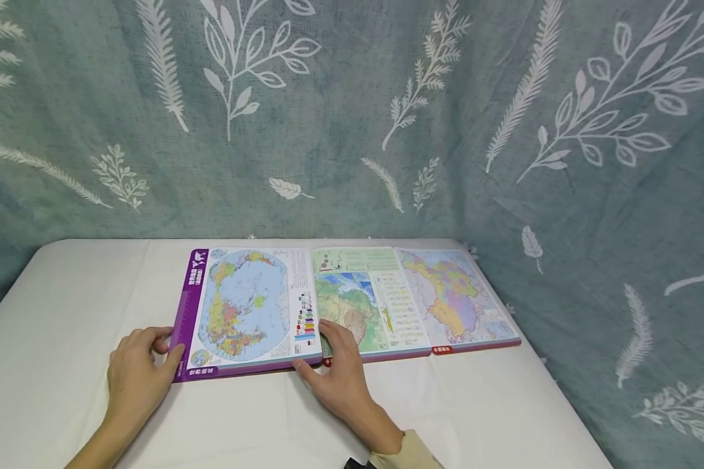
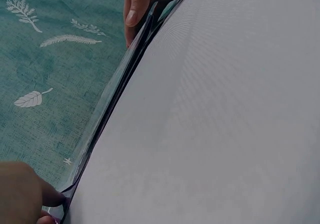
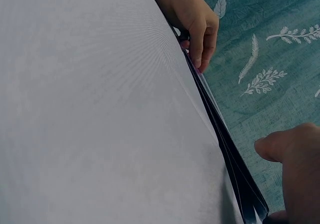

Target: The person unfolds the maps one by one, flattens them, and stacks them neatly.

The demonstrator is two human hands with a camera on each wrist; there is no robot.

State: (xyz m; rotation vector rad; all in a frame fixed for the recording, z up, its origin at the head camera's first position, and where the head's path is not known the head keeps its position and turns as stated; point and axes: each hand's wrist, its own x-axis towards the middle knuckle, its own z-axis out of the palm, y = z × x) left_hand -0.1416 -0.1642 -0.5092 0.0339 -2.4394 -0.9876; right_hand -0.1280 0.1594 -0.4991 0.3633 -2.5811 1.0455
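Note:
A purple-bordered world map [image 1: 246, 306] lies at the left of a row of printed map panels. My left hand [image 1: 141, 374] grips its left border near the front corner, thumb along the purple strip and fingers bent at the edge; the right wrist view shows this left hand [image 3: 197, 28] pinching the purple edge. My right hand [image 1: 343, 374] rests at the world map's front right corner, fingers extended over the seam with the green relief map [image 1: 352, 306]. Its thumb [image 3: 280, 144] is spread away from the fingers.
A pastel-coloured map [image 1: 446, 293] continues the row on the right, along the edge of the white-covered table [image 1: 475, 417]. Behind hangs a green leaf-patterned curtain [image 1: 328, 130]. Dark layered edges [image 3: 230, 164] fan slightly apart in the right wrist view.

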